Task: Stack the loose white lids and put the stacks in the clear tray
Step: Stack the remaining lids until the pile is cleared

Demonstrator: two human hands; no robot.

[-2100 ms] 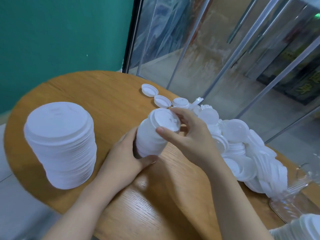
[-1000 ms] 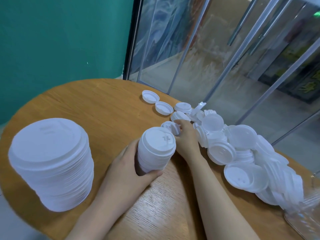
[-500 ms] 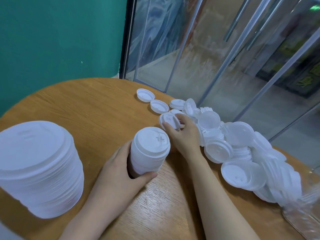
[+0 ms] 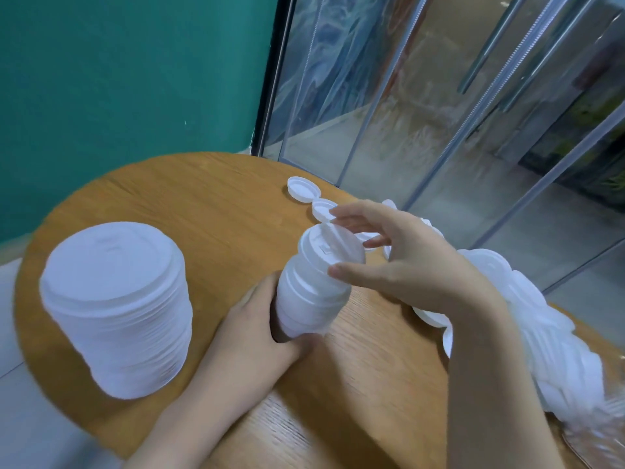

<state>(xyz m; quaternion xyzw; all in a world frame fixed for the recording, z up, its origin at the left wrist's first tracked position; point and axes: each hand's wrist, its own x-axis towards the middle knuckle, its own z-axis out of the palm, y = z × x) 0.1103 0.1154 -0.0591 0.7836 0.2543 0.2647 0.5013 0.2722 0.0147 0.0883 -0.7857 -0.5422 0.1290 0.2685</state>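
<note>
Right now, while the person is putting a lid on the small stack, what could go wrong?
1. The small stack leans, gripped only near its base by the left hand; pressing on top could make it buckle or slip.
2. The right hand touches the top lid only at its edge, so it may seat crooked.
3. The right forearm lies close to the loose lids near the table edge and might sweep some off.
</note>
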